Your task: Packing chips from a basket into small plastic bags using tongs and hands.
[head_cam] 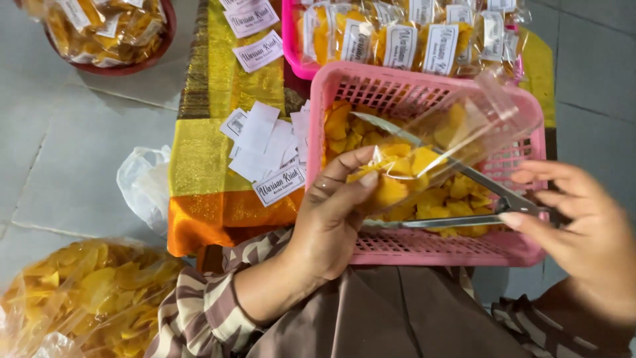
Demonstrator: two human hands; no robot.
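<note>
Your left hand [331, 219] pinches the mouth of a small clear plastic bag [457, 129], thumb and fingers closed on its rim, holding it tilted over the pink basket [424, 248]. Your right hand [583, 225] grips the handles of metal tongs [450, 192], whose arms run leftward into the bag opening; one arm lies inside the bag, the other passes beneath it. The bag already contains several yellow chips [404, 162]. The pink basket below holds a loose layer of the same yellow chips and rests against your lap. Behind it, a second pink basket [295, 46] is filled with sealed, labelled chip packets [397, 43] standing in a row. Left of the basket, a pile of white paper labels [265, 149] lies on a gold and orange cloth [205, 185]. A crumpled white plastic bag [142, 185] sits at the edge of the cloth. At lower left, a large clear sack [86, 292] holds bulk yellow chips. At upper left, a red bowl [139, 63] holds further packets. All items rest on a pale tiled floor [73, 146].
</note>
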